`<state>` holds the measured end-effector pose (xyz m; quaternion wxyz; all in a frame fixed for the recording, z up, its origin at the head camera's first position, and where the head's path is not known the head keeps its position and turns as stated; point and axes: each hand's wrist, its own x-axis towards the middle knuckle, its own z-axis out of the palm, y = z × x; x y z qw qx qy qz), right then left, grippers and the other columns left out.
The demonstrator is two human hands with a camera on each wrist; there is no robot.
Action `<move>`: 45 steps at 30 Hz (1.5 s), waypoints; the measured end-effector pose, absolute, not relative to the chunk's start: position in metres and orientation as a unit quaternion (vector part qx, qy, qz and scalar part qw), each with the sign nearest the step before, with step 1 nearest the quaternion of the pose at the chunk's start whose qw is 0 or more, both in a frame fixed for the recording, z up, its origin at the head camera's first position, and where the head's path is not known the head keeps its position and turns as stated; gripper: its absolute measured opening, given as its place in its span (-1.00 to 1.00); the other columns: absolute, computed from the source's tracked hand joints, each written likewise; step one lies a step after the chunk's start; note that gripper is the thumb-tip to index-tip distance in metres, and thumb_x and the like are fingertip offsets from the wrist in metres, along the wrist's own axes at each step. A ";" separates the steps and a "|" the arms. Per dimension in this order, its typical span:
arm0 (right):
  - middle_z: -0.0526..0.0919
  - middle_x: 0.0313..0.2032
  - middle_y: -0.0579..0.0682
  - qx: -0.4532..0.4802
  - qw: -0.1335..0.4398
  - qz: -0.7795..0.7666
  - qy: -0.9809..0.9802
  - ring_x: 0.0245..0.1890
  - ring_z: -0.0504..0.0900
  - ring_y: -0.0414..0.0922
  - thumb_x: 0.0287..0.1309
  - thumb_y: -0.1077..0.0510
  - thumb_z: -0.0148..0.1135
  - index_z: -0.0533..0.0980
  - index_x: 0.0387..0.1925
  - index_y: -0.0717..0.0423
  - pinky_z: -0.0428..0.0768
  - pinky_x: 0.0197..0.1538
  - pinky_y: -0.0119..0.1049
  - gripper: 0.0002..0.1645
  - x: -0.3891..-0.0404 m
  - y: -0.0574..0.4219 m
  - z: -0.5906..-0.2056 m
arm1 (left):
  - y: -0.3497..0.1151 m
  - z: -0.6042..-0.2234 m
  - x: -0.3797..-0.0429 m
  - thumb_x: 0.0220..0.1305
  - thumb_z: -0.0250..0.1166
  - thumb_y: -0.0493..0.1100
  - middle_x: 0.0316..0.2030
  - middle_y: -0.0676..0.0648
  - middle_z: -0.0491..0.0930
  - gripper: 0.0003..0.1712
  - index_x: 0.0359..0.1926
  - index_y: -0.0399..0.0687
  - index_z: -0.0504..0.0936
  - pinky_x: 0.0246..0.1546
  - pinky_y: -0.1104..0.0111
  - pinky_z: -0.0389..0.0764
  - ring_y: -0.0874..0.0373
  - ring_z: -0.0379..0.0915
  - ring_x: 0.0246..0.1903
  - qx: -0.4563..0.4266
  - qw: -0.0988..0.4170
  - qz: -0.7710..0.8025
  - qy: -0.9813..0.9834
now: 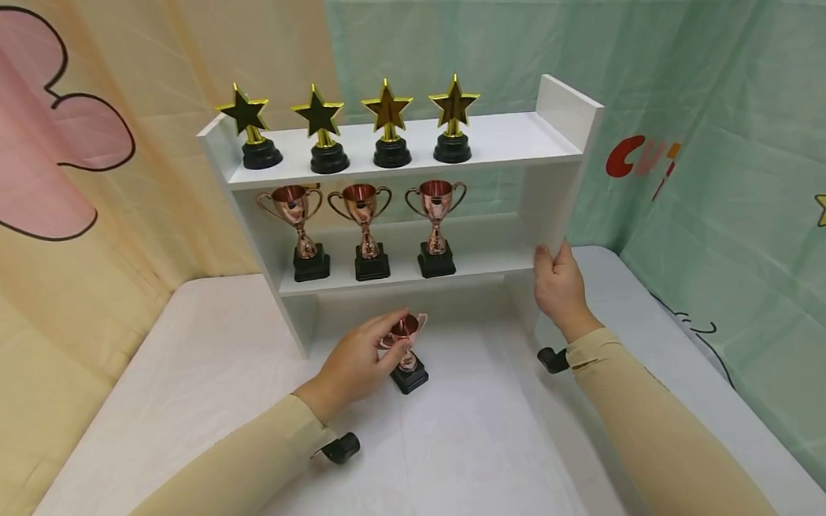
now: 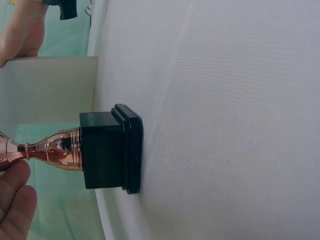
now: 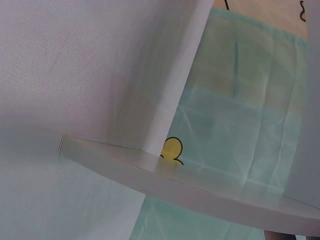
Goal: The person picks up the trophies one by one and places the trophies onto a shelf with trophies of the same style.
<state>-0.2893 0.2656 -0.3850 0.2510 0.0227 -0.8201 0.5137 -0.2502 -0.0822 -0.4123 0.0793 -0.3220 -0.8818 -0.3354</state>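
A rose-gold trophy cup [image 1: 409, 361] on a square black base stands on the table in front of the white shelf unit [image 1: 414, 281]. My left hand [image 1: 362, 360] holds it, thumb and fingers around the cup and upper stem. In the left wrist view its black base [image 2: 110, 150] sits at the white cloth, with my fingers [image 2: 17, 200] at the stem. My right hand [image 1: 564, 292] grips the front edge of the shelf's right side panel. That panel [image 3: 175, 185] crosses the right wrist view, where most of the hand is hidden.
Three matching trophy cups [image 1: 363, 221] stand in a row on the middle shelf, toward its left. Several gold star trophies [image 1: 389, 125] line the top shelf. White cloth covers the table [image 1: 468, 460]. Printed curtains [image 1: 702, 114] hang behind and at both sides.
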 end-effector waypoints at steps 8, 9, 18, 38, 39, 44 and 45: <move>0.43 0.40 0.29 0.021 0.252 0.512 -0.821 0.47 0.36 0.18 0.66 -0.01 -0.23 0.21 0.54 0.17 0.24 0.57 0.18 -0.39 -0.290 0.265 -0.385 | -0.080 -0.407 -0.249 0.55 0.25 -0.01 0.38 -0.15 0.57 -0.38 0.51 -0.09 0.44 0.13 0.06 0.70 0.01 0.65 0.13 -0.332 0.078 -0.339 -0.877; 0.43 0.41 0.30 0.021 0.251 0.512 -0.821 0.47 0.36 0.18 0.66 -0.01 -0.24 0.21 0.55 0.17 0.24 0.57 0.19 -0.39 -0.290 0.265 -0.385 | -0.080 -0.406 -0.249 0.56 0.25 -0.01 0.38 -0.15 0.57 -0.38 0.52 -0.09 0.43 0.13 0.06 0.70 0.02 0.65 0.13 -0.334 0.079 -0.340 -0.876; 0.46 0.37 0.31 0.017 0.256 0.511 -0.820 0.44 0.39 0.20 0.66 -0.01 -0.22 0.24 0.51 0.20 0.25 0.56 0.20 -0.40 -0.291 0.265 -0.386 | -0.077 -0.396 -0.247 0.56 0.24 -0.04 0.39 -0.13 0.55 -0.40 0.52 -0.07 0.44 0.08 0.11 0.72 0.05 0.62 0.11 -0.344 0.080 -0.352 -0.867; 0.45 0.36 0.32 0.015 0.256 0.519 -0.815 0.43 0.39 0.19 0.66 0.03 -0.19 0.23 0.51 0.21 0.25 0.57 0.18 -0.42 -0.291 0.265 -0.386 | -0.064 -0.372 -0.246 0.55 0.24 -0.09 0.34 -0.13 0.58 -0.40 0.52 -0.10 0.43 -0.01 0.21 0.74 0.12 0.61 0.02 -0.378 0.083 -0.367 -0.846; 0.46 0.36 0.32 0.016 0.257 0.520 -0.815 0.43 0.39 0.19 0.66 0.03 -0.19 0.23 0.51 0.21 0.25 0.57 0.18 -0.42 -0.291 0.264 -0.386 | -0.063 -0.371 -0.246 0.55 0.24 -0.10 0.33 -0.13 0.58 -0.40 0.51 -0.11 0.43 -0.01 0.22 0.74 0.12 0.61 0.02 -0.380 0.085 -0.367 -0.845; 0.45 0.37 0.31 0.027 0.255 0.522 -0.813 0.43 0.39 0.17 0.66 0.01 -0.21 0.23 0.53 0.19 0.25 0.57 0.17 -0.41 -0.290 0.265 -0.385 | -0.059 -0.364 -0.245 0.55 0.25 -0.10 0.33 -0.13 0.59 -0.40 0.51 -0.13 0.43 0.02 0.23 0.74 0.10 0.62 0.05 -0.389 0.087 -0.372 -0.838; 0.45 0.37 0.30 0.031 0.254 0.525 -0.812 0.44 0.38 0.17 0.66 0.01 -0.22 0.22 0.53 0.18 0.25 0.57 0.17 -0.41 -0.290 0.265 -0.385 | -0.058 -0.363 -0.245 0.55 0.24 -0.10 0.33 -0.13 0.59 -0.40 0.51 -0.13 0.42 0.02 0.23 0.74 0.10 0.62 0.06 -0.391 0.088 -0.374 -0.837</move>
